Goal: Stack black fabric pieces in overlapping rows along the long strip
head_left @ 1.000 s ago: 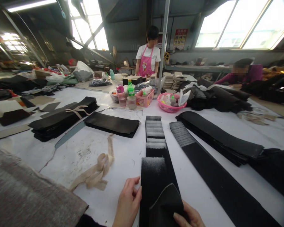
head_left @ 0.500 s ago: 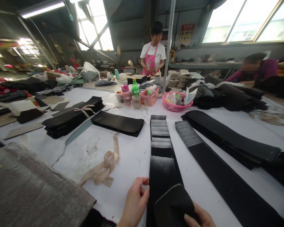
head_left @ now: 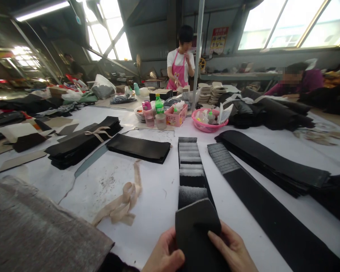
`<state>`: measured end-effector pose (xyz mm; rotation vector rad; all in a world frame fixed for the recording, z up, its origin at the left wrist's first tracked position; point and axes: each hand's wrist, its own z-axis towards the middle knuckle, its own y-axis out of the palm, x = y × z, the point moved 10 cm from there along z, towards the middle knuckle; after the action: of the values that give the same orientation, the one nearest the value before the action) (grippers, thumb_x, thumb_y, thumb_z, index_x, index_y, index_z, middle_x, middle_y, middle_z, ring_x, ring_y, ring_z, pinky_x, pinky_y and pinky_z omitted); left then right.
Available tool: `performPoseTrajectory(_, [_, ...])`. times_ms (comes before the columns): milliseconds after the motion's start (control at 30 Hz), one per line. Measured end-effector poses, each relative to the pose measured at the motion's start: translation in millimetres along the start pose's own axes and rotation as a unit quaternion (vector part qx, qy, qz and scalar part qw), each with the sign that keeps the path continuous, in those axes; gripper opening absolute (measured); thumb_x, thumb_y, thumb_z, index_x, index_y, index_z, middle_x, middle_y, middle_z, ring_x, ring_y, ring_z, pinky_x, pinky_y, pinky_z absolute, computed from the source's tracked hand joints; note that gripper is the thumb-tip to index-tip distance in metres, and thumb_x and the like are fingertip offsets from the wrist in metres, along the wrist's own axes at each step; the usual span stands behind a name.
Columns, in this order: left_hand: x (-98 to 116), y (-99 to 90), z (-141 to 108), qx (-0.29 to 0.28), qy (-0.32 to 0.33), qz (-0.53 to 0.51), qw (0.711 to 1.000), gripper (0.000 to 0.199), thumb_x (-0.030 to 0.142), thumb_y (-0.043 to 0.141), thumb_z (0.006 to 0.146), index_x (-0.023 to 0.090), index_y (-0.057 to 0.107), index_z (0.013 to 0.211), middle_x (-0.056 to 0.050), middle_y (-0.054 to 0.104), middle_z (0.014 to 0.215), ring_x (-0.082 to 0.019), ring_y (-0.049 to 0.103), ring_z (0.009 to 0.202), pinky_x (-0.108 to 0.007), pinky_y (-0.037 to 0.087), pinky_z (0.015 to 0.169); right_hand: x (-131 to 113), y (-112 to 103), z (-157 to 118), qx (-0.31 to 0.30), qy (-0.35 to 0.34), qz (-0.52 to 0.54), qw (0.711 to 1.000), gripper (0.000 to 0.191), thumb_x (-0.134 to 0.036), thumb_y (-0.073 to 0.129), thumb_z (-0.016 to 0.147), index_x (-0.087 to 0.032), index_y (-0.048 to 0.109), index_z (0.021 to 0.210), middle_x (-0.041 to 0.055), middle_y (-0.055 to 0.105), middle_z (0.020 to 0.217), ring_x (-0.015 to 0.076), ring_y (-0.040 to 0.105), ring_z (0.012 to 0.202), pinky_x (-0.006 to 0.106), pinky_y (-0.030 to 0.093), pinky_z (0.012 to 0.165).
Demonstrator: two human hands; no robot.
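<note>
A dark flat piece is held up at the bottom centre, over a row of overlapping black strips with greyish bands. My left hand pinches its left edge, thumb bent in front. On its right edge my right hand grips it between thumb and fingers. Right of the row lies a long black strip stack with a grey banded end. The lower part of the held piece runs out of the frame.
Black stacks and a beige ribbon lie left of centre, with a grey-brown slab at the lower left. Farther back are a pink basin, a pink basket and a green bottle. Two people work beyond the table.
My left hand, earlier beside the strips, has taken hold of the dark piece's left edge. The piece has been raised and moved slightly left with my right hand. The view has shifted slightly.
</note>
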<state>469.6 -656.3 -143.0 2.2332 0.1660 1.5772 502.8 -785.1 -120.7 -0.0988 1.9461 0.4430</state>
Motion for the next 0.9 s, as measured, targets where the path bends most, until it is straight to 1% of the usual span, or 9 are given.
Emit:
performPoseTrajectory(100, [5.2,8.6,0.5,0.039,-0.005,-0.097,0.995,0.058,0.056,0.07,0.071,0.015,0.063,0.111,-0.012,0.071,0.095,-0.029,0.066,0.091,-0.04,0.051,0.081,3.5,7.2,2.1,-0.031,0.009,0.016,0.999,0.035,-0.047,0.068,0.077,-0.02,0.068,0.1,0.0045,0.07,0.095,0.0253,0.064,0.09,0.034,0.051,0.081])
performPoseTrajectory(167, [7.2,13.5,1.4,0.049,-0.024,-0.143,0.988,0.052,0.049,0.071,0.073,0.015,0.064,0.112,-0.013,0.071,0.098,-0.03,0.066,0.092,-0.042,0.051,0.083,4.6,5.3,2.9,-0.035,0.022,0.038,0.998,0.033,-0.047,0.07,0.076,-0.018,0.066,0.092,0.0034,0.069,0.087,0.022,0.064,0.082,0.03,0.051,0.074])
performPoseTrajectory(333, [25.8,29.7,1.3,-0.019,-0.04,-0.162,0.986,0.052,0.036,0.075,0.071,0.014,0.062,0.116,-0.015,0.07,0.104,-0.031,0.066,0.096,-0.043,0.05,0.086,0.6,-11.5,12.4,-0.009,0.046,0.061,0.997,0.031,-0.046,0.068,0.08,-0.017,0.059,0.08,-0.0018,0.061,0.07,0.0101,0.055,0.061,0.019,0.043,0.057])
performPoseTrajectory(467, [33.7,23.0,9.7,-0.04,-0.009,-0.045,0.998,0.047,0.032,0.065,0.08,0.015,0.057,0.123,-0.013,0.067,0.114,-0.03,0.064,0.103,-0.041,0.049,0.09,-8.2,-35.1,33.9,0.043,-0.007,-0.052,0.998,0.035,-0.047,0.07,0.076,-0.017,0.052,0.072,-0.0053,0.05,0.058,0.0075,0.047,0.052,0.016,0.036,0.047])
performPoseTrajectory(533, [35.2,7.5,18.9,-0.003,0.032,0.083,0.996,0.041,0.025,0.061,0.082,0.016,0.059,0.122,-0.011,0.066,0.118,-0.029,0.061,0.107,-0.039,0.047,0.094,-7.7,-47.6,47.0,0.072,-0.033,-0.121,0.99,0.034,-0.046,0.07,0.074,-0.018,0.051,0.072,-0.0059,0.049,0.055,0.0087,0.048,0.051,0.017,0.036,0.045])
performPoseTrajectory(633, [32.9,-16.2,31.1,0.064,0.071,0.234,0.967,0.039,0.016,0.058,0.078,0.015,0.063,0.117,-0.009,0.067,0.116,-0.028,0.06,0.108,-0.037,0.045,0.096,4.6,-58.4,65.4,0.081,-0.03,-0.183,0.979,0.031,-0.045,0.067,0.074,-0.018,0.051,0.074,-0.0058,0.05,0.053,0.0105,0.051,0.048,0.018,0.035,0.041])
performPoseTrajectory(700, [26.2,-23.2,37.6,0.066,0.069,0.267,0.959,0.041,0.013,0.057,0.076,0.014,0.063,0.116,-0.009,0.067,0.115,-0.027,0.061,0.107,-0.036,0.045,0.096,12.6,-59.7,74.1,0.069,-0.022,-0.199,0.977,0.031,-0.047,0.065,0.075,-0.019,0.051,0.076,-0.0057,0.051,0.053,0.0106,0.051,0.046,0.018,0.032,0.039])
performPoseTrajectory(833, [11.1,-26.6,44.9,0.03,0.035,0.266,0.963,0.039,0.012,0.057,0.075,0.014,0.064,0.113,-0.008,0.068,0.112,-0.026,0.062,0.104,-0.034,0.046,0.093,17.6,-62.2,82.6,0.066,-0.021,-0.218,0.973,0.033,-0.05,0.058,0.08,-0.018,0.051,0.074,-0.006,0.049,0.048,0.0094,0.047,0.041,0.018,0.025,0.037])
performPoseTrajectory(900, [5.6,-27.8,46.9,0.022,0.021,0.257,0.966,0.037,0.013,0.059,0.073,0.014,0.064,0.11,-0.008,0.069,0.109,-0.026,0.062,0.103,-0.034,0.047,0.091,16.1,-64.9,85.3,0.074,-0.037,-0.217,0.973,0.032,-0.049,0.057,0.081,-0.018,0.05,0.073,-0.0063,0.048,0.049,0.0094,0.048,0.041,0.019,0.027,0.039])
